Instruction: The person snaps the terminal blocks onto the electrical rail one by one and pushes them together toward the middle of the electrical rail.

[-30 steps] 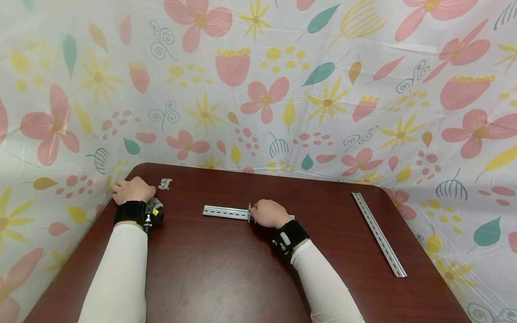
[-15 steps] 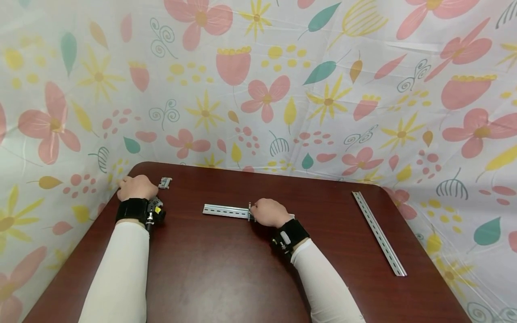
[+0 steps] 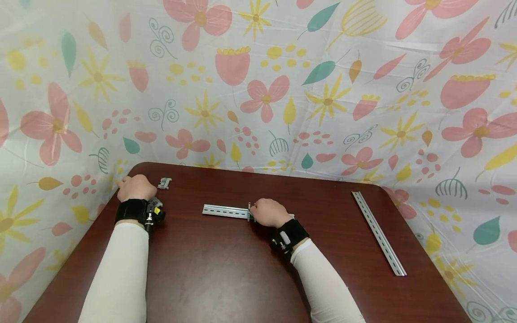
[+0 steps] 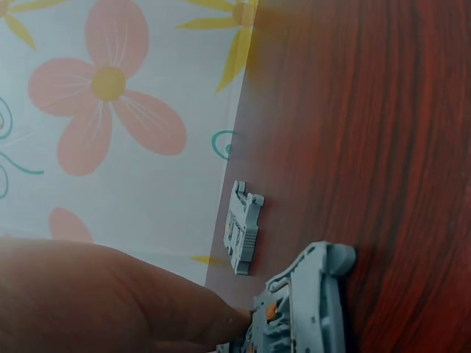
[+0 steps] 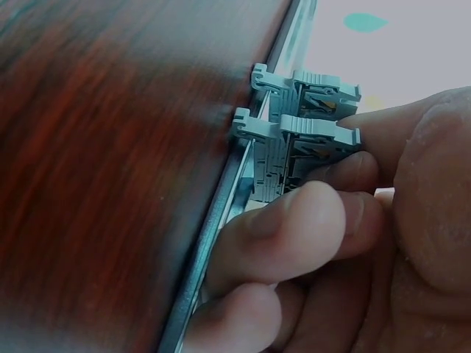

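- Table (image 3: 210,278): dark reddish wood grain, rounded far corners, glossy patch.
- Cloth (image 3: 194,80): white, floral; hung behind far edge, wrapping both sides.
- Rail (image 3: 224,211): slotted metal, mid-table, roughly parallel to far edge.
- Right hand (image 3: 269,212): at rail, pinching near block (image 5: 276,154), second block (image 5: 316,84) just beyond.
- Spare rail (image 3: 379,233): slanting along right edge.
- Loose block (image 3: 164,183): by far left corner.
- Left hand (image 3: 137,187): at left edge, thumb touching grey block (image 4: 313,301); whether pinching, cannot tell.

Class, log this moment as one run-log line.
left hand: touching loose block | right hand: gripping upright block on central rail | other rail: untouched
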Action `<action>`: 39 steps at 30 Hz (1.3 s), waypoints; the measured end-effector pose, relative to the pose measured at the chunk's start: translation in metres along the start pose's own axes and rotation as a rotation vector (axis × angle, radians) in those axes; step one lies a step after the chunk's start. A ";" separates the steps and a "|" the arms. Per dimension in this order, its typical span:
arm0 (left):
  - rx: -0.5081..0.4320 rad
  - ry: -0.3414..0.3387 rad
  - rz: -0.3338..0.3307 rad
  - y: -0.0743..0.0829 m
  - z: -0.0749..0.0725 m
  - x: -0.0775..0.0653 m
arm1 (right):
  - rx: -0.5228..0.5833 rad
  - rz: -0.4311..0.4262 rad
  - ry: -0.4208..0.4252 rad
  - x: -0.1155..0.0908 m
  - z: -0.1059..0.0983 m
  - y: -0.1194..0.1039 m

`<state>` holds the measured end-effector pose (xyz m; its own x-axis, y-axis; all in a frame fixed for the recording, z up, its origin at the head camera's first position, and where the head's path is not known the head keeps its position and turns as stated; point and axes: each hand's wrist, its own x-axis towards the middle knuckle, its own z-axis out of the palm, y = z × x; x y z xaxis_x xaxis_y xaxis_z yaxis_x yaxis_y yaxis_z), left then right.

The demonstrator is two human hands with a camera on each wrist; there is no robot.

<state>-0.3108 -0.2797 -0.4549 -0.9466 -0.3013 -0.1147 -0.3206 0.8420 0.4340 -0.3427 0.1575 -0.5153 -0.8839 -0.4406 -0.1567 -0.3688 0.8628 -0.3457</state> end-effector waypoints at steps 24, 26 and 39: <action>-0.166 0.182 0.253 0.009 0.010 0.002 | 0.025 0.039 0.015 -0.040 -0.033 -0.046; -0.217 0.176 0.264 0.013 0.011 0.001 | 0.024 0.040 0.019 -0.040 -0.032 -0.047; -0.291 0.189 0.335 0.034 0.019 -0.003 | 0.040 0.045 0.016 -0.042 -0.035 -0.048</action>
<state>-0.3195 -0.2420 -0.4570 -0.9646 -0.1336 0.2272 0.0497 0.7543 0.6547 -0.2976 0.1433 -0.4597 -0.9040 -0.3973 -0.1578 -0.3171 0.8708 -0.3757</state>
